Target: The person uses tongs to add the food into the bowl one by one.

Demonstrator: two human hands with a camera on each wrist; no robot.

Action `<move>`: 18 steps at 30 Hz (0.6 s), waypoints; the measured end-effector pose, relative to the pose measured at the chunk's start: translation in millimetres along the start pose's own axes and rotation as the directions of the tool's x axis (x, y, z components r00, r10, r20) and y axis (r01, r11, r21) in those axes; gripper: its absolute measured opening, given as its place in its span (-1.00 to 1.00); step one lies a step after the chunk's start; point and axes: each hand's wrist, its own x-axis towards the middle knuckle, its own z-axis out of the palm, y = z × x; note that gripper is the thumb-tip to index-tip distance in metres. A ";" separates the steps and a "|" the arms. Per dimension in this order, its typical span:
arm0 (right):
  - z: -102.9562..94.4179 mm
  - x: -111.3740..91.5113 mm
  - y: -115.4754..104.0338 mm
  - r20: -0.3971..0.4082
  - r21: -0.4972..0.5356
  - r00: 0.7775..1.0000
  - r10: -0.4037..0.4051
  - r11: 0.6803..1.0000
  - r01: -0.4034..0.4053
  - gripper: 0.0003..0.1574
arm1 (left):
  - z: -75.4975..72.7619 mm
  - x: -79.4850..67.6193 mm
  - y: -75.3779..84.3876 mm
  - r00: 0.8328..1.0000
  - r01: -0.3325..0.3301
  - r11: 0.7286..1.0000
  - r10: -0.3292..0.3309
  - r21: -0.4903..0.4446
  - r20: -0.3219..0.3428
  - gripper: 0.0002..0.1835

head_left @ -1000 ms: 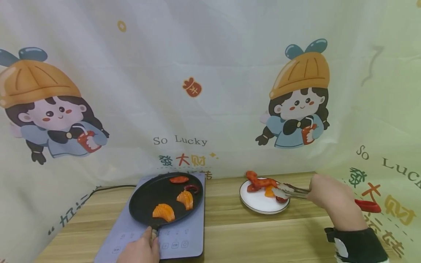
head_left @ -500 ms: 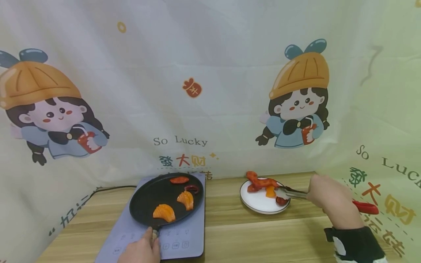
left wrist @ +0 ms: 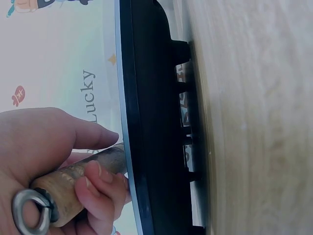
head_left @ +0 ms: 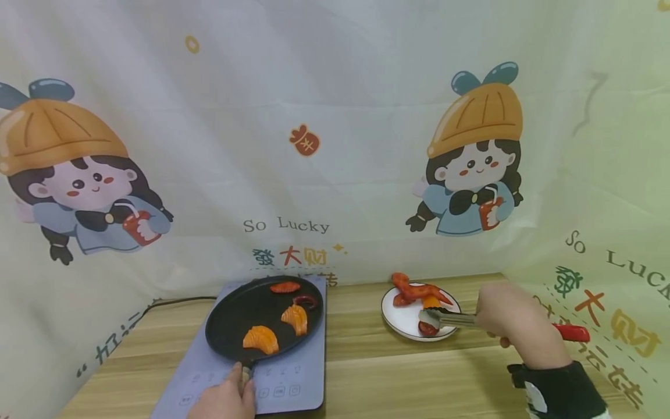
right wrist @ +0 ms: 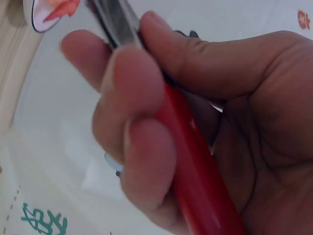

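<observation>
My left hand (head_left: 225, 397) grips the wooden handle (left wrist: 68, 186) of a round black frying pan (head_left: 235, 317). Inside the pan lie two orange slices with pale stripes (head_left: 260, 338), a red piece (head_left: 285, 286) and a dark red curled piece (head_left: 306, 300). My right hand (head_left: 515, 320) holds metal tongs (head_left: 460, 319), its fingers curled round their red handle (right wrist: 195, 171). The tong tips are over the white plate (head_left: 400, 326), right at a small dark red piece (head_left: 427, 329). Behind them on the plate are a reddish chicken wing (head_left: 419, 290) and an orange piece (head_left: 431, 301), partly covered.
The pan stands on a grey induction cooktop (head_left: 309, 387) with a black cord (head_left: 183, 298) running left. Wooden tabletop (head_left: 382, 384) lies between cooktop and plate. A printed curtain (head_left: 335, 174) hangs right behind and along both sides.
My right hand and the tongs have moved left and slightly nearer. The small dark red piece has shifted left across the plate with the tips. My left hand and the pan stay put.
</observation>
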 end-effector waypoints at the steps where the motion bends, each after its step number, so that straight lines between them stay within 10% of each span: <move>1: 1.3 1.1 -1.9 -0.011 -0.016 1.000 -0.012 1.000 0.012 -0.68 | 0.3 0.3 0.2 1.000 0.002 1.000 -0.002 -0.002 -0.002 -0.41; 18: 29.2 18.9 -31.7 -0.150 -0.144 0.988 -0.035 0.990 0.014 -0.76 | 6.1 4.8 -3.2 1.000 0.029 1.000 -0.029 -0.010 0.010 -0.39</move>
